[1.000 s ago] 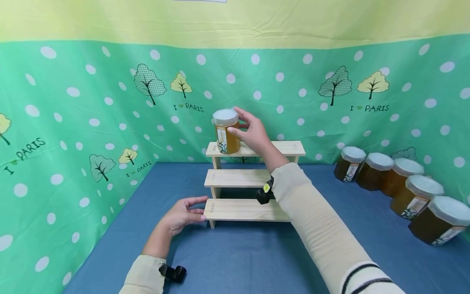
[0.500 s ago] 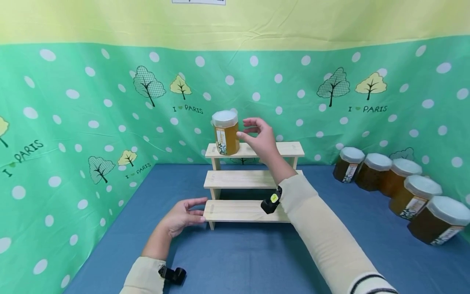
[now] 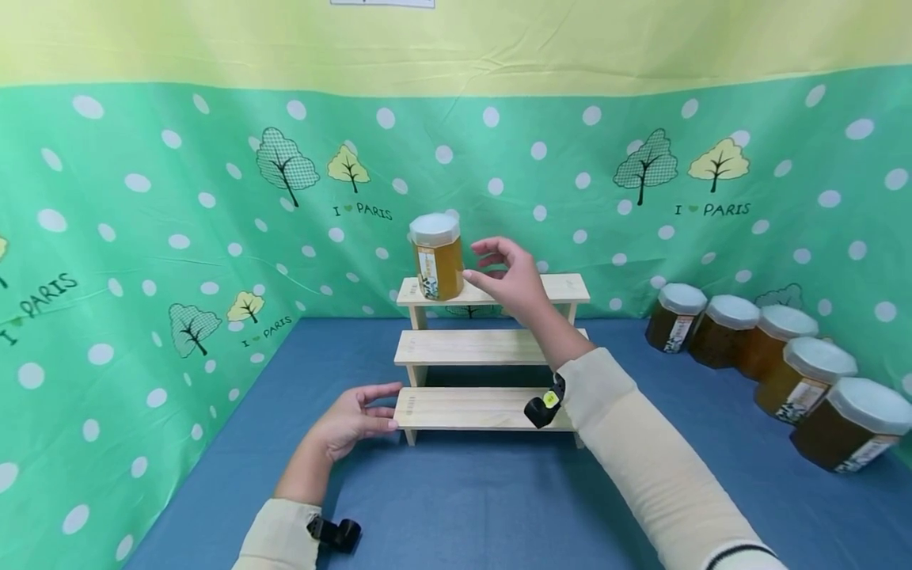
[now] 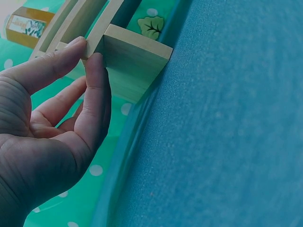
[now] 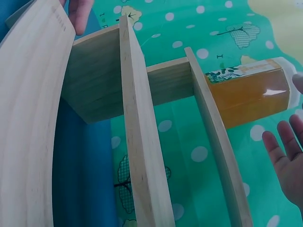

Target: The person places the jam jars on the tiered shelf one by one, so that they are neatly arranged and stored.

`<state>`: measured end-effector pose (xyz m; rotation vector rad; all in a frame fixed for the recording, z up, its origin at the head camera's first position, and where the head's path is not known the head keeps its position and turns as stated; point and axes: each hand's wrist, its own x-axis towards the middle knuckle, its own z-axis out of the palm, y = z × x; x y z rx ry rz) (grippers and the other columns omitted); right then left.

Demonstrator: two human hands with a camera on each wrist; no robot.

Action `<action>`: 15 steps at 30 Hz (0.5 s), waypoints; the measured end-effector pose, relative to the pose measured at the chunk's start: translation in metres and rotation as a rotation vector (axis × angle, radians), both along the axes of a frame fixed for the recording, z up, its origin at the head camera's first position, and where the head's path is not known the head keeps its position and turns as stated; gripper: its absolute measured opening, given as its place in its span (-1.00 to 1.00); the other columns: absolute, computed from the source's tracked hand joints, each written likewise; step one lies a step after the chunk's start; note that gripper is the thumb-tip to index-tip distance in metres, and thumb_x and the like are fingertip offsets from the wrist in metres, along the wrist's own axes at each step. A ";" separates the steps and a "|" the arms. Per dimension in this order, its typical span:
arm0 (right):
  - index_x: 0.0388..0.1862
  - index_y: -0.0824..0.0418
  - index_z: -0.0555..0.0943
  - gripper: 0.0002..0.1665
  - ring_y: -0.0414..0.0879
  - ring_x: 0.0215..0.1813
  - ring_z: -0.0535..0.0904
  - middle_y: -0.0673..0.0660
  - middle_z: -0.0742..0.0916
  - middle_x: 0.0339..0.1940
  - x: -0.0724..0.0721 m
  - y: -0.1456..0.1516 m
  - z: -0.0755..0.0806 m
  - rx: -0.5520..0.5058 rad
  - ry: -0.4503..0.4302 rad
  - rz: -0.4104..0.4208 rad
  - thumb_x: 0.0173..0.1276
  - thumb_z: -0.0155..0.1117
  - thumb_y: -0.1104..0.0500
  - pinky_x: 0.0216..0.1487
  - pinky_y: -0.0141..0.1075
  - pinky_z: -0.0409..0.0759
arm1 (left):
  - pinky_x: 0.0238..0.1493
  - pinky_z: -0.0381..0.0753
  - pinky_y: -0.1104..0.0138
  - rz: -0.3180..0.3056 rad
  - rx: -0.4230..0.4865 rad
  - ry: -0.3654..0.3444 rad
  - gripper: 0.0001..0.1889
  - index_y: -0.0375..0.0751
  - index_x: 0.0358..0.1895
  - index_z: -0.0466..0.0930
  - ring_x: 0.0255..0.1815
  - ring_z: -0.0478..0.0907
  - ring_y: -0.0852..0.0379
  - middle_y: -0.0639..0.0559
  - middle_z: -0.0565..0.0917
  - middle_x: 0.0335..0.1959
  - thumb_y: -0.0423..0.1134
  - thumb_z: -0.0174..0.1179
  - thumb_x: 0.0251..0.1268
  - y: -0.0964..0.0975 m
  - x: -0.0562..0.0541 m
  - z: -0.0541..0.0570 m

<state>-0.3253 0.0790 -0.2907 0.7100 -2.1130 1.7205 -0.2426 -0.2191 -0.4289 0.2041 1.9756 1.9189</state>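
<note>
A honey jar [image 3: 446, 267] with a whitish lid stands upright at the left end of the top step of a three-tier wooden display stand [image 3: 463, 408]. Just right of the jar my right hand [image 3: 518, 283] hovers, thumb and fingers apart and holding nothing. A gap shows between these fingers and the jar [image 5: 251, 97] in the right wrist view. My left hand [image 3: 351, 423] is at the left end of the lowest step. Seen from the left wrist, thumb and forefinger pinch the corner of that step's board [image 4: 106, 33].
Several more honey jars [image 3: 803, 380] with darker contents stand in a slanting row at the right of the blue tablecloth [image 3: 470, 507]. A green dotted curtain [image 3: 556, 174] hangs close behind the stand.
My right hand has let go of the honey jar and drawn back to the right and slightly down. The jar stays on the top step. My left hand has not moved.
</note>
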 end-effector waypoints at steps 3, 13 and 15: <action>0.10 0.23 0.56 -0.53 0.10 0.08 0.54 0.13 0.61 0.05 0.002 0.002 -0.001 0.026 0.004 -0.001 0.24 0.45 0.16 0.17 0.01 0.52 | -0.09 0.68 0.14 0.003 -0.003 0.002 -0.17 -0.51 0.42 0.17 -0.10 0.68 -0.03 -0.37 0.61 0.05 -0.55 0.38 0.04 0.000 0.000 0.000; 0.20 0.39 0.49 -0.47 0.26 0.15 0.47 0.29 0.56 0.16 0.025 0.010 0.002 0.073 0.021 -0.010 0.28 0.38 0.28 0.22 0.13 0.44 | -0.08 0.67 0.15 -0.006 0.005 0.002 -0.18 -0.52 0.42 0.16 -0.11 0.68 -0.01 -0.36 0.62 0.03 -0.56 0.36 0.06 -0.001 0.000 0.001; 0.19 0.44 0.48 -0.48 0.29 0.14 0.46 0.34 0.55 0.15 0.036 0.011 0.008 0.083 0.047 -0.016 0.27 0.37 0.33 0.20 0.15 0.44 | -0.07 0.67 0.15 -0.013 0.006 0.004 -0.17 -0.53 0.43 0.14 -0.10 0.68 -0.01 -0.35 0.62 0.03 -0.56 0.35 0.06 -0.001 0.000 0.001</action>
